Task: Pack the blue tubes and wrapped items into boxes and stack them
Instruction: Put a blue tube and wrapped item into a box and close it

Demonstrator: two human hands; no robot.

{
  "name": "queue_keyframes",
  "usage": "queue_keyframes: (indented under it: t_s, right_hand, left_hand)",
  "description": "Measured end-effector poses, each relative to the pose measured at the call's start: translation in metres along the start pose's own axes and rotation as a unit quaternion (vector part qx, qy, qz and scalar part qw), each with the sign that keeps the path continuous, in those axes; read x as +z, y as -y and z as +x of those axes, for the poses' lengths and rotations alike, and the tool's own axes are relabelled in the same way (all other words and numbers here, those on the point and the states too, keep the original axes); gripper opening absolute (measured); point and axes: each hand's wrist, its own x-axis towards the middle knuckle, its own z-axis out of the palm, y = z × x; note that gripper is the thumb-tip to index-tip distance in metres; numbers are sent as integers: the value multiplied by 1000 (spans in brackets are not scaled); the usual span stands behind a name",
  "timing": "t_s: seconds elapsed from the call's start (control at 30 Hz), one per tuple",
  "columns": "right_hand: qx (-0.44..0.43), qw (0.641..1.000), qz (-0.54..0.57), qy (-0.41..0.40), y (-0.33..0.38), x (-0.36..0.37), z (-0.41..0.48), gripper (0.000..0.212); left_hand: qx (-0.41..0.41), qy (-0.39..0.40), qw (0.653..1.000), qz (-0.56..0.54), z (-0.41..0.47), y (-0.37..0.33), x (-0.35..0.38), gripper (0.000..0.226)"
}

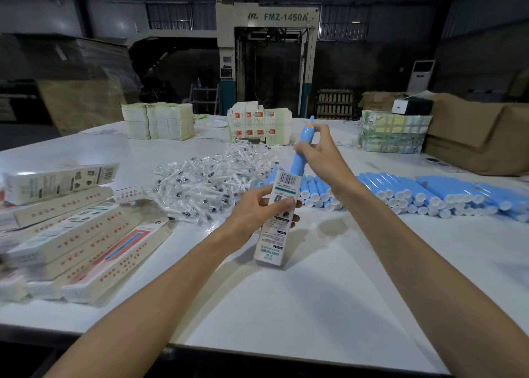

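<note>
My left hand (259, 207) grips a narrow white box (276, 228) with a barcode, held tilted above the white table (286, 306). My right hand (317, 151) holds a blue tube (304, 145) whose lower end sits in the box's open top. A pile of clear-wrapped items (206, 183) lies behind my left hand. Rows of blue tubes (423, 194) lie on the right side of the table. A stack of packed boxes (71, 234) rests at the left.
Bundles of flat cartons (160, 120) and printed cartons (257, 125) stand at the table's far side, with a strapped bundle (393, 134) and a large brown cardboard box (481, 137) at the far right. A big machine (266, 60) stands behind.
</note>
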Motion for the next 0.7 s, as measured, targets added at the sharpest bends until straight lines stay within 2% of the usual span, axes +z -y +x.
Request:
queue_keyframes:
  t_s: [0.2,0.27,0.37,0.43,0.53,0.6,0.7]
  right_hand:
    - [-46,990,-122,49,-10,23,-14,24]
    - [-48,992,-109,47,-17,30,-19,24]
    - [-44,995,-38,78,-24,37,-26,41]
    - [-55,996,-46,45,-31,40,-26,49]
    - [-48,997,-53,-13,-41,47,-23,38]
    - [-54,993,-102,31,-50,55,-26,29]
    - [-105,965,-190,148,-66,74,-39,27]
  left_hand:
    - [14,-52,998,36,1,-3,-6,37]
    - [15,-60,997,46,1,-2,-6,34]
    - [12,-88,996,24,3,-3,-10,30]
    - [12,-124,992,5,4,-7,-19,31]
    - [19,-191,981,-18,5,-15,-40,31]
    - [25,-245,968,-48,4,-20,-53,27]
    - [39,-318,946,-43,5,-24,-71,25]
